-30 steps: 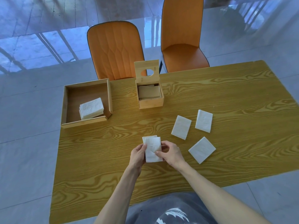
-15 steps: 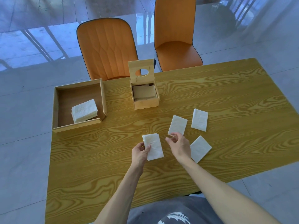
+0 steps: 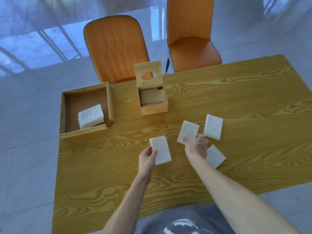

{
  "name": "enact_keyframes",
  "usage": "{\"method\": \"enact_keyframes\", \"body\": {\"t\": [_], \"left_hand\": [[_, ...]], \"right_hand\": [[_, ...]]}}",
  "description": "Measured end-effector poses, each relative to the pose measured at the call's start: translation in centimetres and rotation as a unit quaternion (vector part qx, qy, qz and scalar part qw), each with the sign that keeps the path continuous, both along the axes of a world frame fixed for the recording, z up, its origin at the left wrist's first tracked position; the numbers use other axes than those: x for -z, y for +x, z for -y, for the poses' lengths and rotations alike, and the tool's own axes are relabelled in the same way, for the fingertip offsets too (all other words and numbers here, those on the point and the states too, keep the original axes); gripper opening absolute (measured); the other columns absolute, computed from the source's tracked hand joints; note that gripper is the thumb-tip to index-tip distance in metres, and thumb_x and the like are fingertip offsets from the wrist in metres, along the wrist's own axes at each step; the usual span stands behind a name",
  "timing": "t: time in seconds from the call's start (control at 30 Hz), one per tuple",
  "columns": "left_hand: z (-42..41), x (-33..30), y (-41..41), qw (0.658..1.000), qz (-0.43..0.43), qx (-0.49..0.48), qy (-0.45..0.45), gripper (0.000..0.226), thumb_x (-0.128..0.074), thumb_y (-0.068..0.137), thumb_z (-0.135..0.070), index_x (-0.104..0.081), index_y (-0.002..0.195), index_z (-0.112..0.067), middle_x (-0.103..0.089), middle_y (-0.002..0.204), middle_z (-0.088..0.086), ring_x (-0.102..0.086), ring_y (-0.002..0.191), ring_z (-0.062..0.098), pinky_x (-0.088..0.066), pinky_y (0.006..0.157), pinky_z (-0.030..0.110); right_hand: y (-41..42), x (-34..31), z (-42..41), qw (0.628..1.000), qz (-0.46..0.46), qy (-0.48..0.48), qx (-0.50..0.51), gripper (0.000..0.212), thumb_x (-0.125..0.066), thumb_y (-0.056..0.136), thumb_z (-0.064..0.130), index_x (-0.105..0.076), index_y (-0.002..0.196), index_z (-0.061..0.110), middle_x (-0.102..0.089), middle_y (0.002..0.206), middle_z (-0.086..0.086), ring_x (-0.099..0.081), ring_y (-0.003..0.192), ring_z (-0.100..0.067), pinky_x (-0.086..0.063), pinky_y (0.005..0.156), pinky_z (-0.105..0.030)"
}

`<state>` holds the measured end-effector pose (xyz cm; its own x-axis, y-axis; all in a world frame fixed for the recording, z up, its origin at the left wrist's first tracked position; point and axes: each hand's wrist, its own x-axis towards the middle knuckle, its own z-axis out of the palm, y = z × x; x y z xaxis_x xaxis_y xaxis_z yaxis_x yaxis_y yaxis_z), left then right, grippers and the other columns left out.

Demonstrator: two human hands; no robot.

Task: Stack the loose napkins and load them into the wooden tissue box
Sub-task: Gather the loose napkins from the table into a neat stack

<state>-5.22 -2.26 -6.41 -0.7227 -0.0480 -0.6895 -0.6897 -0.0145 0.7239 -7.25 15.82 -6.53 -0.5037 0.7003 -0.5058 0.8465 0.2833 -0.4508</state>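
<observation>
Your left hand [image 3: 147, 158] is pinching a small napkin stack [image 3: 160, 150] | right hand [image 3: 196, 146] is pressing fingers onto a loose napkin [image 3: 188, 131] | wood-grain table [image 3: 236, 102] is sitting on glossy grey floor tiles [image 3: 25, 98], frame centre.

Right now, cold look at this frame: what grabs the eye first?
The white napkins on the yellow table: the left hand holds a small stack near the middle, while the right hand touches the near end of a loose napkin, with two more beside it. Behind them stands the wooden tissue box, lid up, and at far left an open tray holds another napkin pile.
</observation>
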Motion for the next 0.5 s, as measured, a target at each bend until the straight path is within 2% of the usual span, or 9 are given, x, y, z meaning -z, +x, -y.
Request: {"method": "enact_keyframes", "body": {"t": [0.13,0.33,0.4,0.5], "left_hand": [[0.1,0.4,0.1,1.000,0.002,-0.006,0.003,0.026,-0.061,0.096,-0.021,-0.054,0.121,-0.027,-0.074,0.107,0.006,-0.072,0.098,0.024,-0.057,0.092,0.048],[0.4,0.5,0.2,0.999,0.009,-0.013,0.039,0.033,-0.061,0.096,-0.023,-0.055,0.128,-0.020,-0.074,0.109,0.008,-0.071,0.101,0.024,-0.056,0.093,0.046],[0.5,0.5,0.3,0.999,0.007,-0.012,0.049,0.032,-0.059,0.097,-0.024,-0.055,0.129,-0.019,-0.075,0.109,0.008,-0.071,0.100,0.024,-0.056,0.094,0.046],[0.7,0.6,0.5,0.998,0.012,-0.017,0.059,0.033,-0.056,0.099,-0.027,-0.056,0.131,-0.018,-0.074,0.110,0.010,-0.070,0.097,0.023,-0.055,0.095,0.048]], "right_hand": [[0.2,-0.1,0.2,1.000,-0.010,-0.002,-0.021,0.050,-0.073,0.081,0.041,-0.055,0.120,0.017,-0.048,0.126,-0.009,-0.054,0.115,-0.031,-0.050,0.093,-0.048],[1.3,-1.0,0.3,0.996,-0.075,0.001,-0.043,0.038,-0.070,0.087,0.018,-0.051,0.120,0.015,-0.069,0.109,-0.006,-0.065,0.096,-0.026,-0.052,0.077,-0.039],[1.9,-1.1,0.2,0.994,-0.104,-0.026,-0.036,0.034,-0.065,0.091,0.020,-0.056,0.122,0.010,-0.067,0.103,-0.004,-0.063,0.094,-0.024,-0.048,0.074,-0.034],[2.8,-0.9,0.1,0.983,-0.162,-0.084,-0.033,0.026,-0.057,0.095,0.030,-0.068,0.105,0.009,-0.069,0.091,-0.002,-0.065,0.084,-0.024,-0.058,0.075,-0.041]]}}
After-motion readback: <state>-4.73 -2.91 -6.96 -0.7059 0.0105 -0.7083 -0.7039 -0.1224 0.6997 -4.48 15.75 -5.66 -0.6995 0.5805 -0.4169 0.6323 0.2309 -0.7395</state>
